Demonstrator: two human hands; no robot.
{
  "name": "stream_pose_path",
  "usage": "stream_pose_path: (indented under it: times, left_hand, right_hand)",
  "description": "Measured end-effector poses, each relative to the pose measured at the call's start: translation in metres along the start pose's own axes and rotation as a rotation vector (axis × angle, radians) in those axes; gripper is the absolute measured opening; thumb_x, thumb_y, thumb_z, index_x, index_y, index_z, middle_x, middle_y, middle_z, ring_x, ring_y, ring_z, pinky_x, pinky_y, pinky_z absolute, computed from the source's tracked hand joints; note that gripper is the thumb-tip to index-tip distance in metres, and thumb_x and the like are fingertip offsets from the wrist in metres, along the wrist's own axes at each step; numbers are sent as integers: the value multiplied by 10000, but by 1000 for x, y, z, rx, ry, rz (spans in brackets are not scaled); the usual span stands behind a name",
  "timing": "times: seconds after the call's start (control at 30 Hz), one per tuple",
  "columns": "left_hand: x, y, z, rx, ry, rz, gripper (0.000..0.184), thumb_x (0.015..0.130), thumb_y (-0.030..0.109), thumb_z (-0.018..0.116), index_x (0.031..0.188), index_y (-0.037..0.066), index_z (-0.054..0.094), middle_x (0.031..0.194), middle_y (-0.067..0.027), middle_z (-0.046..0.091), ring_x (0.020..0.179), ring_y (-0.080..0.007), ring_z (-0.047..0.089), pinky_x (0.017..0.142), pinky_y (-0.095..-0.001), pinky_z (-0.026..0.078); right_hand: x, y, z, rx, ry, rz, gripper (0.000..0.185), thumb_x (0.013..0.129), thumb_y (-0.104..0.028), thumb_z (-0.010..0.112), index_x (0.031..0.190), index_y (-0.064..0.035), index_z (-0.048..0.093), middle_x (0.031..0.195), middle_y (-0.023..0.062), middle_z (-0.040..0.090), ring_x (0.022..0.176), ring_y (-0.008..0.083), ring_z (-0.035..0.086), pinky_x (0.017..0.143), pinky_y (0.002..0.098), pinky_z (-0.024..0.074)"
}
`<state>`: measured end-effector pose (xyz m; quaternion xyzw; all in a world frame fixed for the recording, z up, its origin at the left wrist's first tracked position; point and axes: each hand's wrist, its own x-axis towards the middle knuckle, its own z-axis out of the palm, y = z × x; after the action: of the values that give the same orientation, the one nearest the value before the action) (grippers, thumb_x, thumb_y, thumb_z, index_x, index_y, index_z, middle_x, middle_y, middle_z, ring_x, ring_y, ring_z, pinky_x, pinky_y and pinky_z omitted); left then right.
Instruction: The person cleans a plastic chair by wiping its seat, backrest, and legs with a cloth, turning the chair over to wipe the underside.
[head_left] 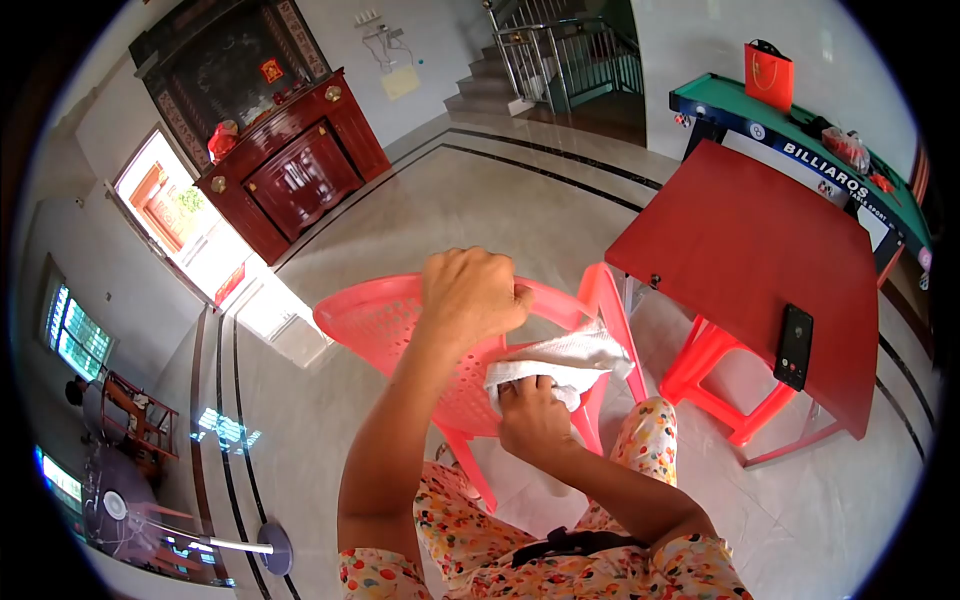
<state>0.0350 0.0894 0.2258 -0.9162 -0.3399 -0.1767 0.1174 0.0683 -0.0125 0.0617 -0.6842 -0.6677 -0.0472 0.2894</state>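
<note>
A pink plastic chair (370, 312) with a perforated back stands right in front of my legs. My left hand (468, 296) is closed over the top edge of its back. In my right hand (536, 418) is a bunched white cloth (585, 352), pressed against the chair on the inner side near the armrest. Part of the cloth spreads to the right over the chair. My right fingers are curled into the fabric, and their tips are partly hidden. My forearms and the cloth cover some of the chair.
To the right is a red table (760, 260) with a black phone (795, 345) near its edge and a red stool (715, 375) beneath. Behind it, a toy billiards table (820, 165) bears a red bag (768, 77). A floor fan (115, 505) stands left; a dark red cabinet (305, 180) lies beyond.
</note>
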Motion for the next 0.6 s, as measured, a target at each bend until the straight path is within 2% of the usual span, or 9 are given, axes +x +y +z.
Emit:
stream_pose_path:
  times: [0.17,0.23,0.3,0.33,0.37,0.43,0.47,0.5,0.6]
  left_hand:
    - [3,-2,8,20,53,39,225,589,262,574,561,39,588,539,-161,555,544,-336,550,520,-425,425]
    - [5,-7,9,-3,105,53,237,586,282,584,560,46,589,545,-156,558,545,-334,551,518,-426,424]
    - [4,-6,5,5,86,34,243,585,289,589,560,47,589,547,-152,560,549,-335,552,516,-425,423]
    - [3,-5,4,17,63,11,248,583,296,593,560,48,588,549,-149,561,553,-336,553,515,-425,422]
    - [3,-4,5,0,65,24,248,583,296,593,560,48,588,549,-149,561,553,-336,553,515,-425,422]
    - [2,-4,7,32,92,29,248,581,300,601,558,54,591,534,-144,554,545,-336,551,506,-417,417]
    - [2,-4,8,19,95,45,248,581,300,601,558,54,591,534,-144,554,545,-336,551,506,-417,417]
    - [2,-5,10,42,142,27,239,578,293,600,561,55,593,522,-139,550,533,-332,549,506,-413,415]
    - [0,-3,5,52,139,-10,217,573,271,592,575,54,598,503,-131,544,511,-322,542,514,-406,413]
  right_hand:
    - [-22,15,9,66,-128,7,338,596,-102,587,914,9,557,958,186,444,877,344,495,546,398,528]
    - [-35,20,7,31,-113,-6,287,623,-110,586,883,10,567,916,168,462,842,317,513,595,357,535]
    - [-45,27,4,130,-168,8,326,612,-126,600,916,-10,576,928,160,462,870,336,515,623,392,530]
    - [-47,32,-1,223,-328,106,471,600,-172,626,1058,-77,568,1030,182,465,976,352,513,730,441,511]
    - [-47,39,-6,210,-325,124,471,600,-172,626,1058,-77,568,1030,182,465,976,352,513,730,441,511]
    - [-49,56,-12,406,-540,170,467,623,-193,622,1078,-95,581,1106,200,463,1039,332,509,803,409,488]
    - [-53,70,-5,488,-475,204,483,618,-183,631,1082,-57,585,1060,177,532,1018,271,548,824,352,467]
    - [-53,78,-16,479,-467,217,483,618,-183,631,1082,-57,585,1060,177,532,1018,271,548,824,352,467]
    - [-45,104,-49,1310,-456,579,469,618,-55,631,1078,18,581,866,76,622,781,150,589,730,271,470]
